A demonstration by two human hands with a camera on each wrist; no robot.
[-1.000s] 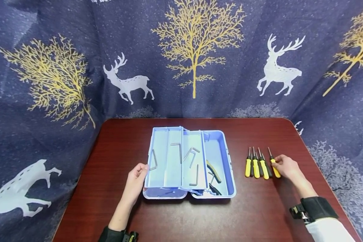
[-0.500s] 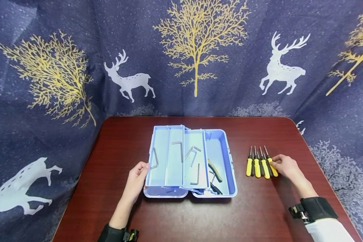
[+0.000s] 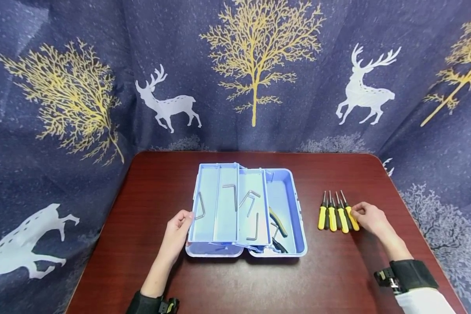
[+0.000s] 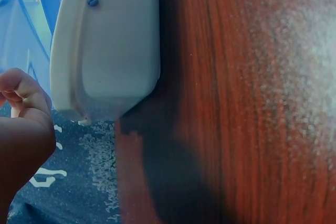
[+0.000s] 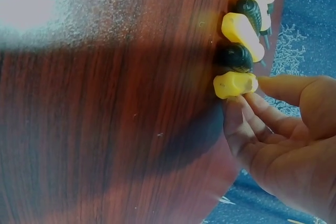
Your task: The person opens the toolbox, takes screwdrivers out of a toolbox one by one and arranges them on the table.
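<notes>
My left hand (image 3: 179, 226) grips the left rim of the upper tray of a blue toolbox (image 3: 303, 246). In the left wrist view that hand (image 4: 23, 114) has curled fingers beside the toolbox's pale outer wall (image 4: 118, 40). On the right, my right hand (image 3: 370, 216) holds the handle of the rightmost yellow-and-black screwdriver (image 3: 353, 220) with its fingertips. The right wrist view has the same handle (image 5: 231, 85) at the fingertips of the right hand (image 5: 289, 135). Several more screwdrivers (image 3: 332, 220) lie in a row just left of it, shafts pointing away.
Hex keys (image 3: 256, 226) lie in the toolbox trays. Pliers (image 3: 278, 223) and a black-handled tool (image 3: 278, 246) sit in the deep compartment. The toolbox stands on a dark red wooden table (image 3: 259, 283), with a patterned cloth (image 3: 290, 109) hanging behind.
The rightmost screwdriver has moved left, from apart to close against the row, with my right hand at it. My left hand stays on the tray rim.
</notes>
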